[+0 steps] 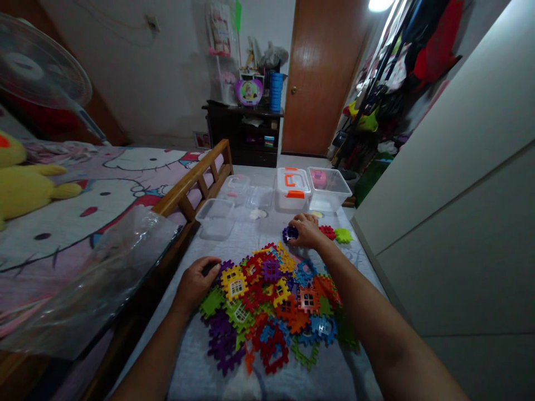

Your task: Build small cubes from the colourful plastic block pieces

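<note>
A heap of colourful plastic interlocking building tiles [267,301], notched along their edges and some with window shapes, lies on the cloth-covered surface in front of me. My right hand [306,229] reaches beyond the heap, its fingers closed on a dark purple tile [289,234]. To its right lie a red tile [327,231] and a lime-green tile [343,236]. At the heap's left edge is my left hand [200,281], thumb and forefinger drawn together against a purple tile [226,266]. A yellow window tile [234,283] sits just beside those fingertips.
Clear plastic boxes [215,217] stand along the far side, one with an orange-clipped lid [293,181] and another open box [330,192]. A wooden bed rail [196,172] runs along the left, with a clear plastic bag [104,273] beside it. A white cabinet [455,195] borders the right.
</note>
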A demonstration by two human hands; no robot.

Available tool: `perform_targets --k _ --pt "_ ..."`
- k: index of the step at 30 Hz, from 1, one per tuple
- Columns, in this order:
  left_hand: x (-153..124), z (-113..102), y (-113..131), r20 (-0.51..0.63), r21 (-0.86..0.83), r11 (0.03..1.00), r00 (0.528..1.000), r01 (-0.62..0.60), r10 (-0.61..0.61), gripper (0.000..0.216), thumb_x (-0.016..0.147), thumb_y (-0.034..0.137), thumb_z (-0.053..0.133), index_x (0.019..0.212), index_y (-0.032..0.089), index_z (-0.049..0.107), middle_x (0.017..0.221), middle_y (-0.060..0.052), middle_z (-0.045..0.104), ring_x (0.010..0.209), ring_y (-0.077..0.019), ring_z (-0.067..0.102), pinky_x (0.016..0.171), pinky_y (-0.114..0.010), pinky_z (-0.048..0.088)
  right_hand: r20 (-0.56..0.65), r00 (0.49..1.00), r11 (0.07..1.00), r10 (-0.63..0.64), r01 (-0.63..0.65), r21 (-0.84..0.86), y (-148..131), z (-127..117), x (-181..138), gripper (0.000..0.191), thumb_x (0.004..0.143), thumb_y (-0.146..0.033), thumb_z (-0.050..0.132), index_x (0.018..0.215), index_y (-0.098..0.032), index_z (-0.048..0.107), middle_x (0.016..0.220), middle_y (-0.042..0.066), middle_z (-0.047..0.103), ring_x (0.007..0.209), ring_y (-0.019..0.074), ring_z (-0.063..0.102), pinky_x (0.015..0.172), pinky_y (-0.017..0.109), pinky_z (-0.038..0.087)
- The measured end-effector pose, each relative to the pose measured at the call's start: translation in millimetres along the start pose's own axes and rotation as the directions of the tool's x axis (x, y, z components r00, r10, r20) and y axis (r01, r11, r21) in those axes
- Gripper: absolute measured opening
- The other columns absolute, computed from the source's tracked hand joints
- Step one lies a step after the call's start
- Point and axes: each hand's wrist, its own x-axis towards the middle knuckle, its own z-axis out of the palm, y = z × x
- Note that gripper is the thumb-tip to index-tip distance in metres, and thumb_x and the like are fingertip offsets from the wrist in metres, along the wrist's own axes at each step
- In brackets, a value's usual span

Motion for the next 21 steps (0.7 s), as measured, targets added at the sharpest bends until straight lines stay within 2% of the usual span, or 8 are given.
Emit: perform_targets --k 9,18,21 --pt "0 0 0 0.009 -0.008 1.000 1.000 0.006 -0.006 0.038 0.078 0.053 0.058 0.090 0.020 0.074 0.099 -0.009 0.075 0.096 -0.0263 0.069 0.094 -0.038 0.052 0.056 0.998 1.000 0.006 -0.005 -0.008 2 8 8 0.055 0.070 -0.047 0.074 0.121 -0.027 0.068 0.130 0.011 0.056 0.127 0.0354 0.041 0.112 0.055 0.021" --pt "0 1 -3 0.001 0.000 1.000 1.000 0.012 -0.012 0.040 0.078 0.054 0.058 0.091 0.020 0.074 0.099 -0.008 0.075 0.096 -0.0264 0.069 0.094 -0.039 0.052 0.063 0.998 0.999 0.001 0.001 -0.036 3 11 7 0.056 0.073 -0.048 0.071 0.125 -0.027 0.067 0.131 0.012 0.056 0.127 0.0368 0.042 0.110 0.056 0.025" --pt "0 2 -4 0.000 0.002 1.000 1.000 0.018 -0.018 0.041 0.077 0.054 0.058 0.091 0.020 0.074 0.099 -0.009 0.075 0.096 -0.0265 0.069 0.094 -0.039 0.052 0.065 0.998 0.999 0.001 0.001 -0.039 4 9 7 0.062 0.073 -0.048 0.073 0.130 -0.026 0.064 0.133 0.013 0.056 0.128 0.0375 0.042 0.110 0.056 0.024"
